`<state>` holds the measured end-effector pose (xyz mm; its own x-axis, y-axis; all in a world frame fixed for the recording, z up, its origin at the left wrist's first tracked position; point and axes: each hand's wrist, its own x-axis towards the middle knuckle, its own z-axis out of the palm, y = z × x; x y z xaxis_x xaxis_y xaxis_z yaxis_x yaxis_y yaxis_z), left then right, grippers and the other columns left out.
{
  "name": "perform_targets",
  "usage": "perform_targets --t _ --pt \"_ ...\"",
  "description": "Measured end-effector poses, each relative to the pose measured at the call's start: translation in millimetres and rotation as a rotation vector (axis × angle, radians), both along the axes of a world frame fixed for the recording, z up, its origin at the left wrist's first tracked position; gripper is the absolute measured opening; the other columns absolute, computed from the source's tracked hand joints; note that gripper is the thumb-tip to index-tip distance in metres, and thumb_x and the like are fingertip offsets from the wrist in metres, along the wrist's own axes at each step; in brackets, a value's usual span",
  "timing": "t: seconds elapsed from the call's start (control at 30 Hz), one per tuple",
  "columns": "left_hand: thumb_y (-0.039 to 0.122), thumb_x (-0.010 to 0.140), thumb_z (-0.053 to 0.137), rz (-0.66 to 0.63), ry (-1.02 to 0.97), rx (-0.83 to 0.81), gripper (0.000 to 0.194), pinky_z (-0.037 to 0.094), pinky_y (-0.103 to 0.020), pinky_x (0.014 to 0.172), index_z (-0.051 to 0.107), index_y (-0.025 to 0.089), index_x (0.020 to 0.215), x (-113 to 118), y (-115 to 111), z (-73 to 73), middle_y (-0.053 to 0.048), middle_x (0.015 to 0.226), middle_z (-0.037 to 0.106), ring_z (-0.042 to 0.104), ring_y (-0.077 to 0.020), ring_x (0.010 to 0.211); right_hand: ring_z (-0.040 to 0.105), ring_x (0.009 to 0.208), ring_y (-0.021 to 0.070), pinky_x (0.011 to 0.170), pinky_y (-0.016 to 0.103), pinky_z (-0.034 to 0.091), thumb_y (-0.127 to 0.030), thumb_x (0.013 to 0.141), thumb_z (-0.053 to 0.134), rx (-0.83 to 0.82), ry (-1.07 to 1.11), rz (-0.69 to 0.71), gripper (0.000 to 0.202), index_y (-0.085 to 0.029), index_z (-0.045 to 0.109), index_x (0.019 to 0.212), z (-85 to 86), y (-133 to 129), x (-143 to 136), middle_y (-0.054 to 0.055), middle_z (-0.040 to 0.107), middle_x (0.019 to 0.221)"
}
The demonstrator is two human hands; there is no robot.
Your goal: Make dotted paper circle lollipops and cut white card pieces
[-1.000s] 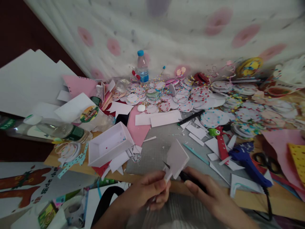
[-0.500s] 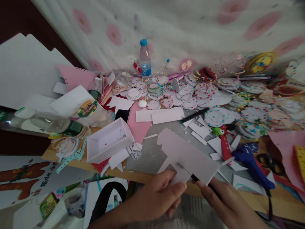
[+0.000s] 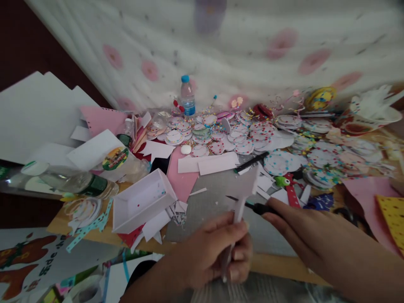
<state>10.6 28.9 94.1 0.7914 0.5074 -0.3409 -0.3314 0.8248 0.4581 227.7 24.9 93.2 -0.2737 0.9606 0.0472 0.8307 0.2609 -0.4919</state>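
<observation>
My left hand (image 3: 221, 248) is closed around a piece of white board (image 3: 248, 185), which stands nearly edge-on with its broader end up. In my right hand (image 3: 293, 227) is a craft knife (image 3: 260, 208) with a black handle. Its thin dark blade points left and passes at the board; whether it touches cannot be made out. Beneath both hands lies a grey cutting mat (image 3: 205, 210) at the table's front edge. Two white strips (image 3: 217, 163) and a black pen (image 3: 251, 162) rest beyond the board.
A white open box (image 3: 142, 202) stands left of the mat, near clear bottles (image 3: 75, 179). Many dotted white discs (image 3: 246, 134) cover the back, with an upright water bottle (image 3: 188, 97). At right lie a blue glue gun (image 3: 318, 202), partly hidden, and pink sheets (image 3: 362, 193).
The board has turned from lying broad side up to nearly edge-on in my left hand. My right hand has moved up and right, and the knife blade now shows. The view has shifted.
</observation>
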Motion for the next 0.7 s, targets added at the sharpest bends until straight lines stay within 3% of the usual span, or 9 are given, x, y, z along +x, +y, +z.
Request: perform_targets --t 0.13,0.3,0.37,0.47,0.53,0.6,0.7 --pt "0.046 0.088 0.058 -0.001 0.01 -0.017 0.03 0.037 -0.019 0.05 0.049 0.017 0.084 -7.9 7.8 -6.5 0.004 0.062 0.05 0.05 -0.0054 0.046 0.065 0.051 0.0215 0.044 0.029 0.032 -0.047 0.098 0.029 -0.053 -0.148 0.182 0.04 -0.024 0.062 0.093 -4.2 19.2 -7.1 0.002 0.066 0.059" --pt "0.06 0.087 0.051 -0.149 0.188 0.255 0.052 0.048 -0.032 0.069 0.052 0.016 0.115 -43.8 14.3 4.4 -0.009 0.088 0.066 0.066 -0.018 0.072 0.064 0.054 0.0186 0.048 0.027 0.035 -0.047 0.099 0.028 -0.082 -0.133 0.182 0.042 -0.023 0.062 0.102 -7.2 21.9 -5.5 0.002 0.065 0.061" --pt "0.056 0.089 0.048 -0.046 0.419 0.464 0.048 0.048 -0.031 0.073 0.057 0.015 0.113 -56.2 20.3 10.3 -0.009 0.093 0.067 0.063 -0.0171 0.077 0.064 0.054 0.0189 0.048 0.028 0.034 -0.048 0.099 0.027 -0.09 -0.134 0.178 0.043 -0.023 0.062 0.102 -7.7 21.8 -3.7 0.002 0.065 0.061" --pt "0.046 0.092 0.048 0.383 0.806 0.737 0.034 0.046 -0.028 0.08 0.063 0.017 0.098 -56.0 32.5 7.0 -0.006 0.094 0.066 0.06 -0.0161 0.084 0.063 0.054 0.0193 0.048 0.028 0.032 -0.047 0.099 0.026 -0.124 -0.137 0.178 0.042 -0.023 0.06 0.097 -8.1 22.4 -2.7 0.001 0.063 0.059" --pt "0.038 0.088 0.055 0.612 0.917 0.792 0.024 0.044 -0.029 0.09 0.06 0.017 0.099 -42.9 40.7 -4.0 -0.006 0.103 0.064 0.059 -0.0176 0.098 0.061 0.053 0.0187 0.048 0.028 0.031 -0.046 0.099 0.026 -0.14 -0.127 0.177 0.04 -0.024 0.058 0.092 -8.0 22.3 -4.0 0.0 0.06 0.058" --pt "0.033 0.082 0.06 0.632 0.854 0.754 0.029 0.043 -0.032 0.096 0.056 0.017 0.106 -25.3 47.7 -17.4 -0.009 0.113 0.062 0.058 -0.0197 0.108 0.06 0.052 0.0176 0.048 0.028 0.031 -0.044 0.099 0.027 -0.154 -0.104 0.178 0.038 -0.024 0.056 0.087 -7.6 21.6 -6.4 -0.001 0.059 0.057" --pt "0.03 0.081 0.059 0.471 0.685 0.714 0.038 0.038 -0.036 0.104 0.053 0.016 0.115 -3.5 55.5 -32.1 -0.014 0.13 0.055 0.051 -0.0219 0.123 0.061 0.053 0.0175 0.048 0.027 0.031 -0.044 0.099 0.026 -0.159 -0.102 0.178 0.038 -0.024 0.056 0.087 -7.6 20.4 -9.5 0.0 0.061 0.058"
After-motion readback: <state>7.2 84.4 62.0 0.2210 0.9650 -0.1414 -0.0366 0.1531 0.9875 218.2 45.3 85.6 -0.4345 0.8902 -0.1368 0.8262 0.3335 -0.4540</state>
